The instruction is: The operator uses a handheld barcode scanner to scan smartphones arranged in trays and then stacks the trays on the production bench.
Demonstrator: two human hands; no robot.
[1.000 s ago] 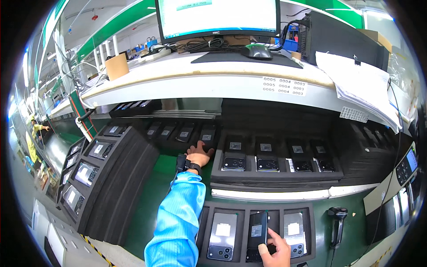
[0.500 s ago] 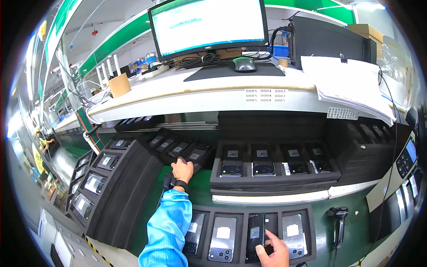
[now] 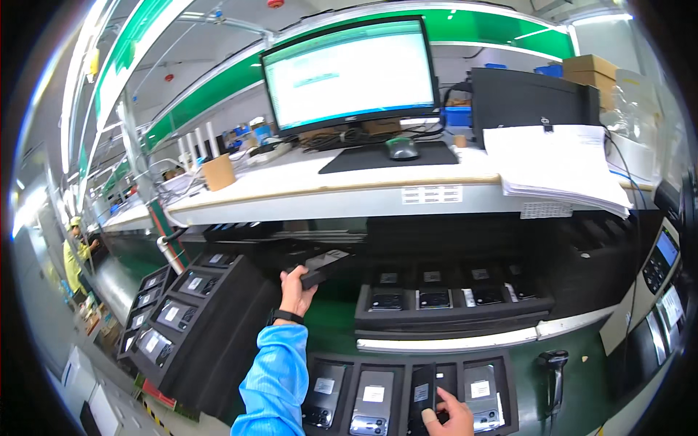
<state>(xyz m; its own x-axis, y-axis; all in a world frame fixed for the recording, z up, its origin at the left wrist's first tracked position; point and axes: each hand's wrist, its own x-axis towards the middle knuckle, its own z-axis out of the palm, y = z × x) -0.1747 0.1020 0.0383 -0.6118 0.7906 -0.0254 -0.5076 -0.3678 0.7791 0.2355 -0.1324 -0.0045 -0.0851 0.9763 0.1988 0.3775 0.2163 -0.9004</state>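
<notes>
Black tray (image 3: 314,278), dark phone (image 3: 422,393) being held.
The tray is being gripped by the curled left hand (image 3: 294,292), seven o'clock; the phone by the half-closed right hand (image 3: 454,417), five o'clock.

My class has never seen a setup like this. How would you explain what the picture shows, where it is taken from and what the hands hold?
No machine here: these are a person's bare hands. The picture comes from a wide fisheye camera worn on the head, so straight edges bend near the rim. The left hand, below it a blue sleeve, grips a dark tray, too blurred to show detail. The right hand holds a dark phone tilted in a foam tray, with other phones in its compartments. On the green worktop sits a handheld scanner. A white shelf above carries a monitor and mouse.
</notes>
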